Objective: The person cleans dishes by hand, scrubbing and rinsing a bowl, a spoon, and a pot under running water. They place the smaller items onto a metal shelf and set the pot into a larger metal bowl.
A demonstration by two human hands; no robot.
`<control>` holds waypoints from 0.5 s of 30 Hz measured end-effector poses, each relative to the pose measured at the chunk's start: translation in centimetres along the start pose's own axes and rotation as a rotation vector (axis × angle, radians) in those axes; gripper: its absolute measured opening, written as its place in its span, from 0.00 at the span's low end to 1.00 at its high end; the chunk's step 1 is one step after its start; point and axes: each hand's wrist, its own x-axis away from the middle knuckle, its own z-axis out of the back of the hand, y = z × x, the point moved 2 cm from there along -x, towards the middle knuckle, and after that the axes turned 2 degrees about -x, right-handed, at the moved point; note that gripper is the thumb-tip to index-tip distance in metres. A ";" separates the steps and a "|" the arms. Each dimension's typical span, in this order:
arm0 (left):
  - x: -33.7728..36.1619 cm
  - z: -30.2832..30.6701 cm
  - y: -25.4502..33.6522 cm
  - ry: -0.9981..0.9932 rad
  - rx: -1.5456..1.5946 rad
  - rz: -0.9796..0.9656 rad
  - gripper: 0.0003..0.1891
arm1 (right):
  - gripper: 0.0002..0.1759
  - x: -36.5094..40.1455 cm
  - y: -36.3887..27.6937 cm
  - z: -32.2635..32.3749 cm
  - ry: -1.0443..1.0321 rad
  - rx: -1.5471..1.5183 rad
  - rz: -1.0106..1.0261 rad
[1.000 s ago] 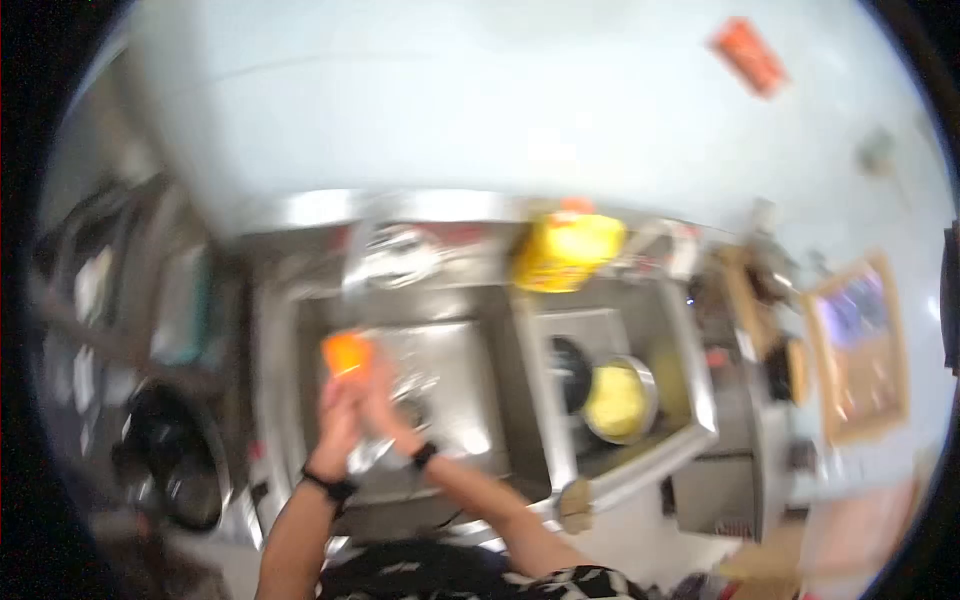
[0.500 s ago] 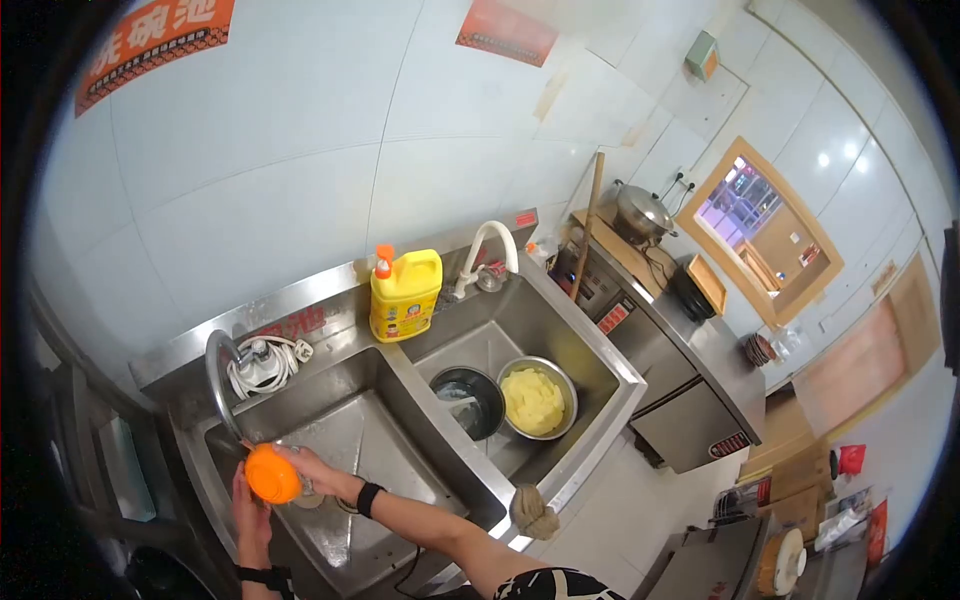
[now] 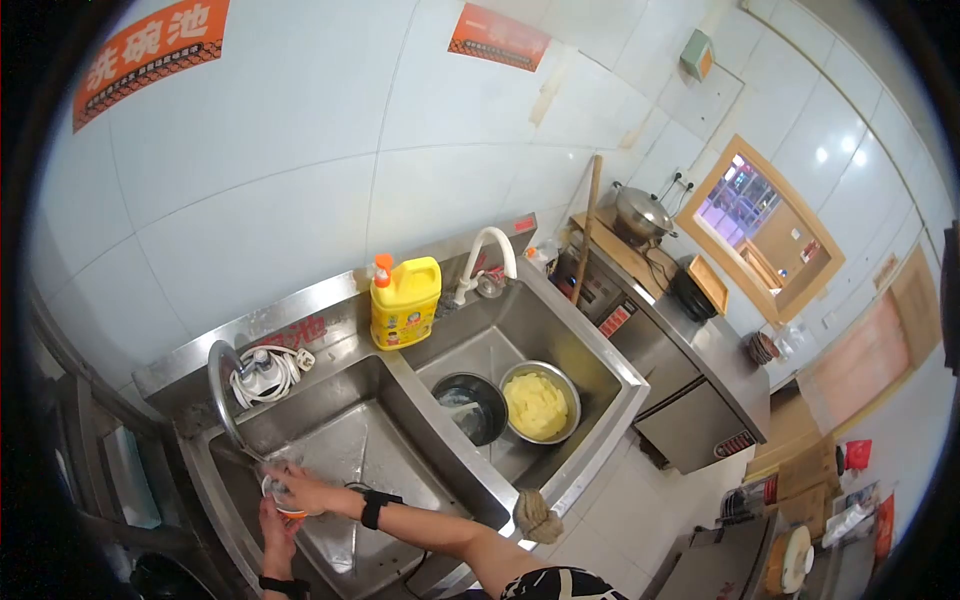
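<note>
Under the curved metal faucet [image 3: 222, 395], over the left sink basin [image 3: 370, 470], both hands are on an orange bowl [image 3: 292, 513]. Its pale inside shows between the hands, and only a strip of its orange outside is visible. My left hand [image 3: 277, 528] grips the bowl from below on the left side. My right hand [image 3: 303, 490] reaches over its rim, with the fingers at the inside, blurred by motion or water. Whether the right hand holds anything else is hidden.
A yellow detergent jug [image 3: 405, 303] stands behind the sinks beside a white faucet [image 3: 487, 250]. In the right basin are a dark pot [image 3: 470, 408] and a metal bowl of yellow pieces [image 3: 537, 405]. A rag [image 3: 537, 516] hangs on the front edge.
The orange bowl has been turned from its outside facing me to its inside showing, and lowered slightly. My right hand has moved over its opening; my left has shifted right and down.
</note>
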 end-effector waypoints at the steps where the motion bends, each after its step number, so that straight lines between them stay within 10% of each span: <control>1: 0.2 -0.2 0.2 0.022 -0.042 -0.010 0.23 | 0.18 0.9 1.0 -0.8 -0.259 0.152 0.054; 2: 0.3 -0.4 0.1 0.020 -0.040 -0.009 0.23 | 0.20 1.4 1.1 -1.0 -0.522 0.306 0.109; 6: 0.8 -1.8 0.0 0.040 -0.094 -0.085 0.25 | 0.22 0.8 0.3 -0.3 -0.354 0.150 -0.129; 10: 1.6 -1.9 3.3 -0.063 -0.139 -0.208 0.26 | 0.17 0.4 -1.6 0.0 -0.240 -0.156 0.389; 12: -0.3 -0.2 3.9 -0.131 -0.149 -0.493 0.24 | 0.13 0.3 -3.4 2.7 -0.585 -0.359 0.232; 14: -1.7 1.6 4.4 0.068 -0.852 -0.830 0.21 | 0.14 -0.3 -2.8 3.1 -0.589 -0.224 0.316; 15: -1.1 1.0 4.7 0.043 -0.489 -0.684 0.21 | 0.16 -1.2 -2.2 2.8 -0.671 -0.163 0.366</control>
